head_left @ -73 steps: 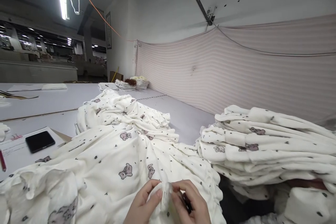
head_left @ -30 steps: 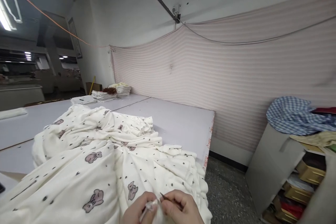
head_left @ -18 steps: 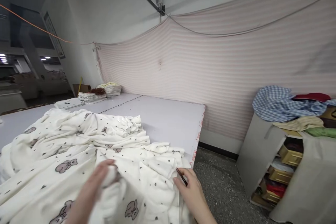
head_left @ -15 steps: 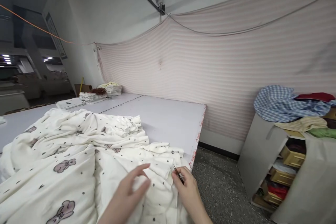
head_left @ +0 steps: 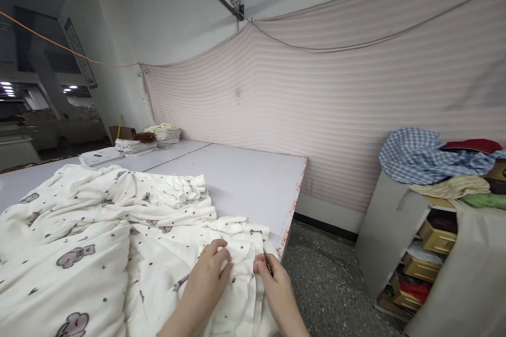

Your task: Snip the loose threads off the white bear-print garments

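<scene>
A large heap of soft white fabric (head_left: 158, 253), printed with pinkish-grey animals and small dark marks, lies in folds over the near part of the table. My left hand (head_left: 211, 274) rests on its ruffled layers, fingers bent and thumb close to the forefinger, gripping a fold. Beside it at the right edge of the cloth, my right hand (head_left: 274, 281) is closed around a slim dark pointed tool (head_left: 268, 262), its tip facing up and away. Whether this is tweezers or thread snips I cannot make out. The right thumb and forefinger meet at the fabric's edge.
The pale tabletop (head_left: 245, 174) ends at a red-marked right edge, with speckled floor (head_left: 324, 279) below. Folded cloth stacks (head_left: 136, 146) stand at the far left. A grey cabinet (head_left: 381, 237) on the right bears a blue checked cloth (head_left: 415, 155). Striped sheeting (head_left: 316, 105) hangs behind.
My left hand has moved right and come down on the fabric, its spread fingers closing. The right hand stays at the cloth's edge with the dark tool, now turned more upright.
</scene>
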